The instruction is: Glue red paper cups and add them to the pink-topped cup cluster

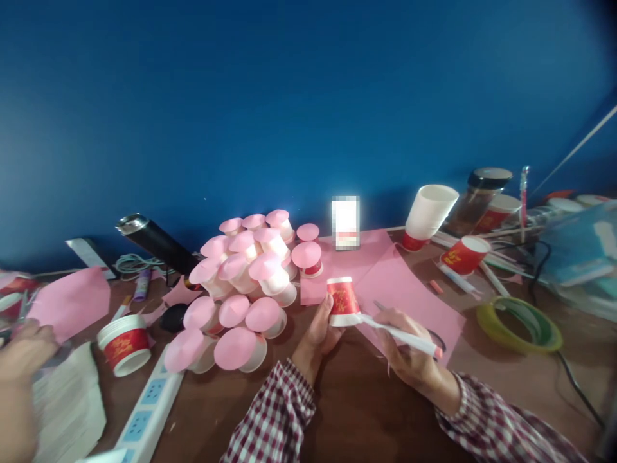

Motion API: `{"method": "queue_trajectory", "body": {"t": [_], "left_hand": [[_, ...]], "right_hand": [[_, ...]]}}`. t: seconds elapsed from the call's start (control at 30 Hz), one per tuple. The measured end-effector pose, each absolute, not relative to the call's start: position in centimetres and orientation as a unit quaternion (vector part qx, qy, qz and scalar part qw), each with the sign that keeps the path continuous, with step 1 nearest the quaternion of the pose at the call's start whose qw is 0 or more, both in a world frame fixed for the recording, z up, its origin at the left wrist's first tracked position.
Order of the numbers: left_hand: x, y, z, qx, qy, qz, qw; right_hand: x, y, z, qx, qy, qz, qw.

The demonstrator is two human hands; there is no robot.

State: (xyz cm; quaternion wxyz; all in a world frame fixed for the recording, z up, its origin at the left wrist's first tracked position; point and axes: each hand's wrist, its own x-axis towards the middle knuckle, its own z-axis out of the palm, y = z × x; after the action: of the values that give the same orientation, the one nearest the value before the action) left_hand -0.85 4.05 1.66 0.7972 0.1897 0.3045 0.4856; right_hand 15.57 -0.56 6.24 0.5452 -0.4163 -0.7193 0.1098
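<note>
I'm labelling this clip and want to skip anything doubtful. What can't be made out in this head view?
- Tip of the white pen in the right hand: hidden behind the red paper cup held by the left hand.
- Print on that cup: too blurred to read.
- White card at the wall: pixelated.
- Another person's hand at the left edge: cut off; its grip is unclear.

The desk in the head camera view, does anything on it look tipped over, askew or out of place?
Yes. A stack of white paper cups at the back leans over on its side, mouth up and to the right. A black cylinder also lies tilted by the wall. The left hand holds a red paper cup upside down; the right hand holds a pen to it.
</note>
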Motion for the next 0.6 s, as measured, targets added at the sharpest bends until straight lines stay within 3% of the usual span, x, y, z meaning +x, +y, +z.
{"method": "queue_trajectory", "body": {"t": [0.13,0.6], "left_hand": [[-0.65,4.24,2.35,0.183,0.285,0.500,0.797],[-0.30,4.39,1.77,0.167,0.316,0.498,0.790]], "right_hand": [[15.52,-0.49,6.42,-0.389,-0.731,0.035,0.559],[15.92,-0.69,6.40,-0.395,-0.759,0.045,0.515]]}}
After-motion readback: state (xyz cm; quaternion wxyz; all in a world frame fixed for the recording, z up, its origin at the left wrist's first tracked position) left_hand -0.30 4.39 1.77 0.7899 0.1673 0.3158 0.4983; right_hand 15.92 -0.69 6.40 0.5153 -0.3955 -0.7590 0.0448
